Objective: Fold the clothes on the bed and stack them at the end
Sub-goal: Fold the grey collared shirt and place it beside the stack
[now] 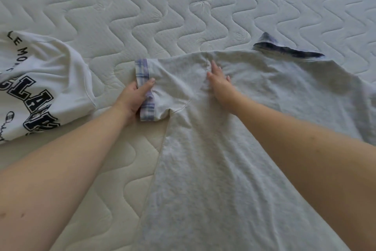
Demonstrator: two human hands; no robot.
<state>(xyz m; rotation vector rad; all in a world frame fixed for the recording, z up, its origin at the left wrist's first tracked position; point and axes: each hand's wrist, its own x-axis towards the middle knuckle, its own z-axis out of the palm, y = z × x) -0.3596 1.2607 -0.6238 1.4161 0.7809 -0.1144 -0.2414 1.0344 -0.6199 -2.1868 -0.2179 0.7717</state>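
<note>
Grey T-shirt [234, 149] lies spread flat on the bed [183, 6], collar end away from me, hem running off the near edge of view. Plaid-trimmed collar [289, 51] sits at the far right of the shirt, partly flipped up. My left hand [134, 98] grips the plaid cuff [145, 87] of the shirt's left sleeve: thumb on top of the fabric, fingers [149, 83] curled round the cuff edge from below. Sleeve is bunched and slightly lifted at the cuff. My right hand [219, 81] rests flat on the shirt near the shoulder seam, fingers straight and spread, pressing the cloth down, holding nothing. Hands near each other, not touching, with the sleeve between them. Both forearms bare, reaching in from the near edge; the right one crosses over the shirt body.

White T-shirt [40, 83] with dark block lettering lies crumpled on the bed at the left, just beside the grey one's sleeve, apart from it, unfolded. Quilted wavy-stitch mattress surface shows all around both garments. Wrinkles run down the grey shirt's body toward me.
</note>
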